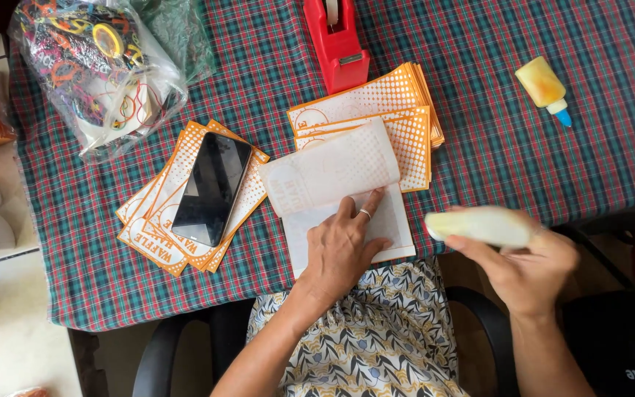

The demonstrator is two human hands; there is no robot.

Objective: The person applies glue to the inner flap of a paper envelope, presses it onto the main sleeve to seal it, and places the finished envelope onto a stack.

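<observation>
Plaid cloth point(523, 162) in red and green covers the table in front of me. My right hand point(527, 268) blurs at the table's edge, fingers wrapped around a pale yellow glue bottle point(479, 225); its tip is too smeared to make out. My left hand point(343, 246) lies flat, fingers spread, pressing down a white paper bag point(398, 220) just beyond my lap. The bag's upper flap point(328, 173) curls up and back, faintly showing a dotted print through the paper, and hides part of what lies under it.

Beyond my left hand sits a stack point(398, 106) of orange-and-white printed bags, partly covered by the flap. A red tape dispenser point(336, 44) stands farther out, cut off by the top edge. To the left of my left hand a black phone point(212, 188) rests on a fanned pile point(156, 235) of the same orange bags. Farther left, a clear plastic sack point(93, 70) holds coloured bands. Beyond my right hand lies a second glue bottle point(545, 90) with a blue cap.
</observation>
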